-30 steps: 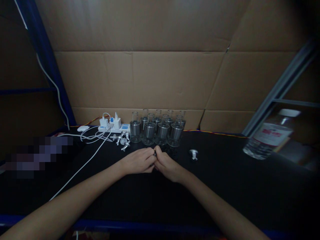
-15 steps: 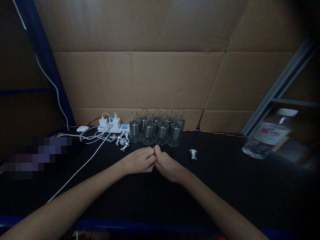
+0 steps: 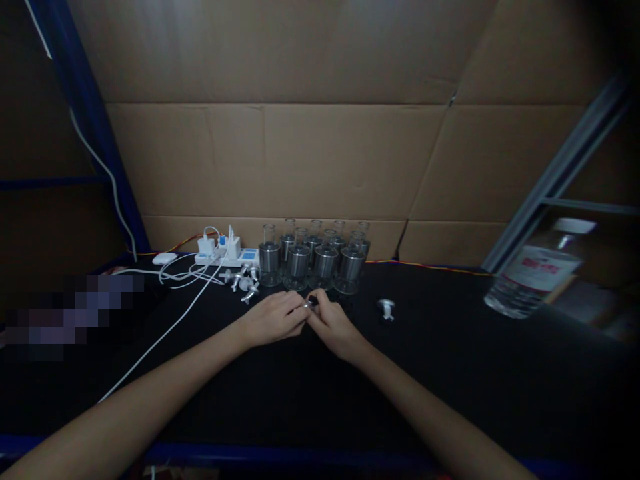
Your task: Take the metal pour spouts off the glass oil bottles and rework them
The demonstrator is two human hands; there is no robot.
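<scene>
**A two-handed pinch on a small metal fitting [image 3: 311,303]**

The left hand [image 3: 275,317] and right hand [image 3: 338,329] meet at the fingertips, both grasping the fitting: silver shows by the left fingers, a dark end by the right. Fingers hide the rest, so its full shape cannot be told. Just beyond the grip stand glass bottles with metal sleeves [image 3: 299,261]; to its left lies a cluster of silver fittings [image 3: 251,291], and to its right, apart, a lone silver fitting [image 3: 387,307] on the black tabletop [image 3: 300,393].

Good handling here probably means letting the left fingertips anchor the piece while the right ones apply short, even pressure along its axis. Keeping the grip low should soften any drop, and a sudden slip forward could knock the nearest bottles.
</scene>
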